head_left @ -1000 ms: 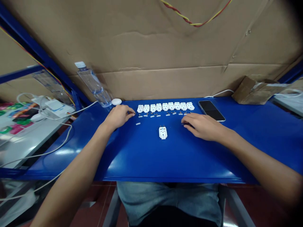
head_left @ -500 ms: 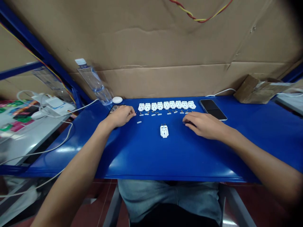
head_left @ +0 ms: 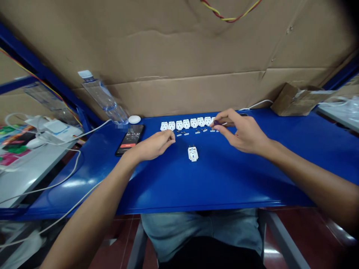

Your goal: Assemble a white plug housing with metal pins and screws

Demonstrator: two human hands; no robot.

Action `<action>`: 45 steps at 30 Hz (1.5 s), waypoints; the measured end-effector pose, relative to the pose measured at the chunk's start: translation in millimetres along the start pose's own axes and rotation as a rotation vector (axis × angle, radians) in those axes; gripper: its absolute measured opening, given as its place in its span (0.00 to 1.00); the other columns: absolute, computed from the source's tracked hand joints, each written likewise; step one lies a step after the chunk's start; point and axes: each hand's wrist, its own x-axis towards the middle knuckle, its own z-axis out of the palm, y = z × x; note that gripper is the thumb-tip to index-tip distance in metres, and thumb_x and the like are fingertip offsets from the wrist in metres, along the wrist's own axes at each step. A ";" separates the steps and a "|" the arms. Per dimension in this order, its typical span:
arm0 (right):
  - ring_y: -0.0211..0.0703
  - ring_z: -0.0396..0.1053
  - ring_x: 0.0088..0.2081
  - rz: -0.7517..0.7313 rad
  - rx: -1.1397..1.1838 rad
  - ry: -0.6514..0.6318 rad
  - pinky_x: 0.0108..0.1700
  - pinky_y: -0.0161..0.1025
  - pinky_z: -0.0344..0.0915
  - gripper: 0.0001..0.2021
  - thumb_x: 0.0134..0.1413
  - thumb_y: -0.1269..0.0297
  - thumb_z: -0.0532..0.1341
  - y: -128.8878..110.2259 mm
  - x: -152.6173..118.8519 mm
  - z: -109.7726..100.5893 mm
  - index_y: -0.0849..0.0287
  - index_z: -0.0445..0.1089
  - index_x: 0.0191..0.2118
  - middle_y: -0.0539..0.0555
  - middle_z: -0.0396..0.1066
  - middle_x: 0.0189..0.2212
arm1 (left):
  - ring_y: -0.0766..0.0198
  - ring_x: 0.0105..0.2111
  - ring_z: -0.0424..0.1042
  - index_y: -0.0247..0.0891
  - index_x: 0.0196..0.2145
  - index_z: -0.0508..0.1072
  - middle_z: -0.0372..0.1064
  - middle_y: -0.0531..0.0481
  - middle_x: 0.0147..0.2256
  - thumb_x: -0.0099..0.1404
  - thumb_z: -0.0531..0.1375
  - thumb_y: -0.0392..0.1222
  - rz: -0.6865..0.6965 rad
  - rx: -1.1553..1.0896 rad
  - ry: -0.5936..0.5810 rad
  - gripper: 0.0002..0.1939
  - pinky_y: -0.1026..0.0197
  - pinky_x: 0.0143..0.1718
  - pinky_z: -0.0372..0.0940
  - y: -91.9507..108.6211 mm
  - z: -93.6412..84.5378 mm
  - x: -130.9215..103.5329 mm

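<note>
On the blue table, a white plug part (head_left: 193,154) lies by itself with two prongs pointing away from me. My left hand (head_left: 157,145) is closed in a pinch left of it; whatever its fingertips hold is hidden or too small to make out. Raised to the right, my right hand (head_left: 237,130) is closed around a small dark tool (head_left: 215,122), mostly hidden by the fingers. Behind, a row of similar white plug parts (head_left: 186,124) runs along the back, partly covered by both hands. Small clear strips (head_left: 179,135) and tiny metal pins (head_left: 197,130) lie before the row.
A phone (head_left: 131,139) showing a timer lies at the left, near a white oval object (head_left: 134,119) and a leaning water bottle (head_left: 105,98). A cardboard box (head_left: 293,100) sits at the back right. White cables (head_left: 74,170) cross the left side.
My left hand has moved right, uncovering the phone and passing over the loose clear strip. My right hand has lifted and shifted toward the row with the dark tool. The view has tilted slightly.
</note>
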 end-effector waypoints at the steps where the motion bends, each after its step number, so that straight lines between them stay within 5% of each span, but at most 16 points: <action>1: 0.57 0.85 0.54 -0.015 0.044 0.011 0.57 0.56 0.81 0.09 0.76 0.57 0.61 -6.1 4.5 0.5 0.52 0.70 0.55 0.58 0.85 0.52 | 0.55 0.40 0.73 0.40 0.44 0.69 0.76 0.42 0.44 0.83 0.50 0.45 0.000 0.046 0.016 0.11 0.53 0.45 0.67 1.4 7.6 4.3; 5: 0.55 0.86 0.52 -0.060 0.160 0.031 0.59 0.56 0.82 0.09 0.75 0.57 0.63 -21.2 14.1 14.2 0.52 0.70 0.54 0.57 0.85 0.51 | 0.51 0.41 0.75 0.37 0.44 0.71 0.77 0.38 0.43 0.83 0.52 0.41 -0.024 0.237 0.032 0.11 0.49 0.47 0.68 0.3 27.5 17.8; 9: 0.55 0.85 0.55 -0.046 0.273 0.072 0.62 0.57 0.82 0.10 0.77 0.54 0.62 -18.2 4.3 32.3 0.51 0.67 0.55 0.58 0.85 0.52 | 0.51 0.44 0.77 0.37 0.45 0.74 0.79 0.39 0.44 0.83 0.55 0.40 0.025 0.218 0.050 0.10 0.50 0.49 0.69 -1.3 22.5 17.6; 15: 0.52 0.87 0.51 0.014 0.490 0.090 0.57 0.54 0.85 0.15 0.78 0.48 0.61 -12.7 -9.7 42.8 0.48 0.61 0.58 0.57 0.85 0.54 | 0.54 0.45 0.77 0.40 0.46 0.75 0.79 0.45 0.45 0.82 0.58 0.45 0.017 -0.032 0.189 0.08 0.53 0.51 0.71 14.2 6.2 6.8; 20: 0.54 0.88 0.51 0.038 0.618 0.139 0.55 0.56 0.87 0.26 0.75 0.49 0.64 -31.4 -11.7 40.1 0.44 0.59 0.70 0.53 0.85 0.52 | 0.60 0.40 0.79 0.39 0.43 0.79 0.82 0.46 0.41 0.79 0.64 0.48 0.026 -0.423 0.238 0.10 0.57 0.48 0.73 30.3 15.4 6.9; 25: 0.55 0.86 0.55 0.030 0.680 0.149 0.59 0.56 0.87 0.15 0.76 0.51 0.65 -39.9 -14.7 38.0 0.48 0.68 0.59 0.54 0.82 0.57 | 0.61 0.35 0.80 0.38 0.43 0.81 0.82 0.46 0.35 0.77 0.66 0.47 0.042 -0.750 0.174 0.10 0.57 0.41 0.77 34.2 27.6 9.5; 34: 0.50 0.87 0.52 -0.014 0.729 0.179 0.58 0.53 0.88 0.10 0.77 0.57 0.64 -35.7 -14.4 42.6 0.48 0.67 0.56 0.53 0.83 0.53 | 0.61 0.39 0.82 0.38 0.44 0.81 0.83 0.45 0.38 0.80 0.65 0.45 0.096 -0.790 0.104 0.08 0.57 0.46 0.78 34.8 26.2 8.1; 45: 0.46 0.87 0.52 -0.161 0.757 0.245 0.54 0.43 0.89 0.09 0.75 0.63 0.68 -22.0 -11.2 51.3 0.49 0.72 0.56 0.50 0.84 0.49 | 0.65 0.37 0.78 0.37 0.44 0.79 0.80 0.47 0.38 0.81 0.66 0.46 0.134 -0.794 0.156 0.09 0.61 0.43 0.74 27.9 34.6 10.1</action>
